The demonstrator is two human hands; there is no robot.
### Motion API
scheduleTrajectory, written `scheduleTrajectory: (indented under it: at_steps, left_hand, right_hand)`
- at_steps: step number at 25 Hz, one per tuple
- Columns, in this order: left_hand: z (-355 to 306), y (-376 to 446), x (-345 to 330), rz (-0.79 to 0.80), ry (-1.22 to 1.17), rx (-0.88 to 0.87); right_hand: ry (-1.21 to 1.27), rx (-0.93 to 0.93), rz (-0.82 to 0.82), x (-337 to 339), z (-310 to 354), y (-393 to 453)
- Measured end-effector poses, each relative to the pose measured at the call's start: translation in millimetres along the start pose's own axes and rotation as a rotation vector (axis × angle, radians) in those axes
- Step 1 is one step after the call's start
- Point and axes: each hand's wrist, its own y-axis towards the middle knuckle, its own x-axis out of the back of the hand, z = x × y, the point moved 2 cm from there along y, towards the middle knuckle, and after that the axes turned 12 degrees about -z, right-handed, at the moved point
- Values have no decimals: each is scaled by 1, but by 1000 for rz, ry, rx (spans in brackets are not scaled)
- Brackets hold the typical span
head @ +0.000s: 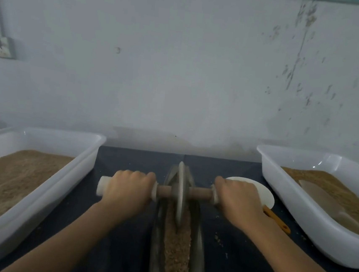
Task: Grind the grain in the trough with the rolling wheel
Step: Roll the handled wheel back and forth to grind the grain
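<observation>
A narrow dark metal trough (199, 243) runs away from me down the middle of the table, filled with coarse brown grain (177, 249). A thin grey rolling wheel (180, 193) stands on edge in the trough's far half, on a wooden axle (200, 193) with white padded ends. My left hand (128, 188) grips the left handle (103, 186). My right hand (237, 199) grips the right handle, which it hides almost wholly.
A white tub (78, 170) of fine brown meal stands at the left. Another white tub (299, 204) at the right holds grain and a scoop (329, 205). A white dish (262, 194) and an orange handle (276, 219) lie behind my right hand. Spilled grains (219, 240) dot the dark cloth.
</observation>
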Motion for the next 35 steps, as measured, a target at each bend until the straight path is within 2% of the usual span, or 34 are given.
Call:
scheduleTrajectory:
  at_steps: [2, 4, 6, 8, 10, 12, 13, 17, 19, 24, 27, 29, 33, 35]
  left_hand:
    - [1, 21, -8, 29, 9, 42]
    - [-1, 18, -2, 60, 4, 44]
    - [-2, -10, 6, 111, -68, 23]
    - [-2, -46, 22, 158, -131, -8]
    - [-5, -66, 38, 87, -39, -91]
    - [-6, -59, 41, -13, -7, -130]
    - [-8, -49, 37, 7, -4, -127]
    - [-9, 8, 8, 3, 24, 39]
    - [-8, 18, 0, 15, 29, 69]
    - [-9, -38, 28, 124, -119, -18]
    - [-8, -66, 49, 227, -82, -23]
    - [-9, -62, 48, 222, -53, -31]
    - [-5, -9, 10, 57, -3, -12]
    - [-1, 18, -6, 45, 16, 40]
  right_hand:
    - [-54, -44, -46, -5, 1, 23]
    - [-34, -41, -12, -2, 1, 15]
    - [34, 32, 31, 6, 1, -15]
    - [96, 140, -24, 21, 3, -52]
    - [117, 144, -15, 39, 3, -65]
    - [118, 108, 102, 30, 0, -61]
    - [104, 52, 161, 19, -3, -53]
    - [-10, -57, 20, -12, -1, 4]
    - [-53, -51, -22, -17, 1, 19]
    - [98, 66, 147, 21, 0, -42]
    - [120, 157, 258, 39, -3, -70]
    - [99, 141, 178, 38, -2, -66]
    - [69, -12, 76, 4, -2, -15]
    - [-14, 16, 8, -8, -5, 18]
